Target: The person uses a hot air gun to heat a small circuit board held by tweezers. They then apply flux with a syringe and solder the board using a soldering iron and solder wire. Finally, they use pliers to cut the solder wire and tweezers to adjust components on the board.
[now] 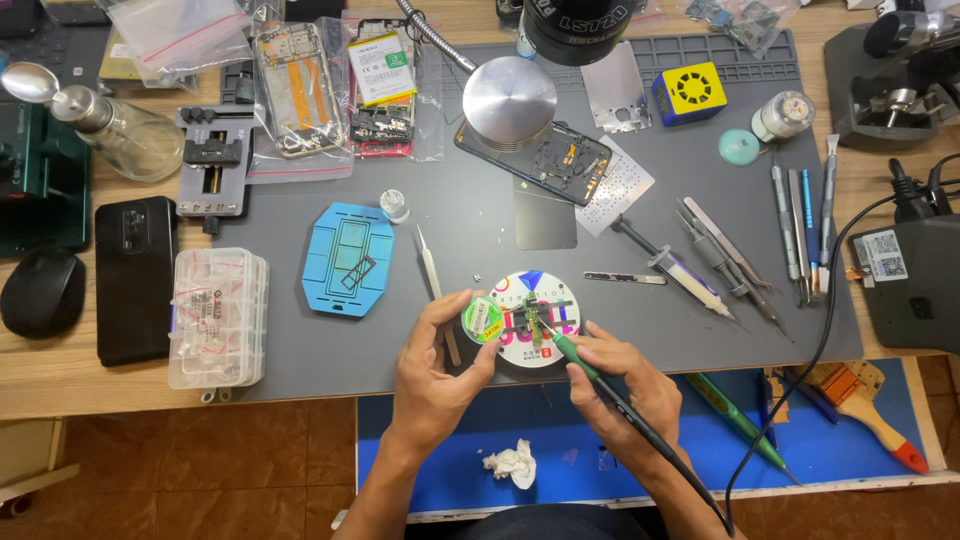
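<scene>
Grey mat (480,215) covers the bench centre, with the round holder (535,320) at its near edge. A small board (535,325) is clamped in the holder. Right hand (625,385) grips the soldering iron (600,385) like a pen, tip on the board. Left hand (435,365) pinches a small green tin (484,320) just left of the holder. Looks like mid-soldering. Next move needs a steady tip and short contact on one pad.

One head-worn camera looks steeply down, fairly near, onto the grey work mat (480,215).
</scene>
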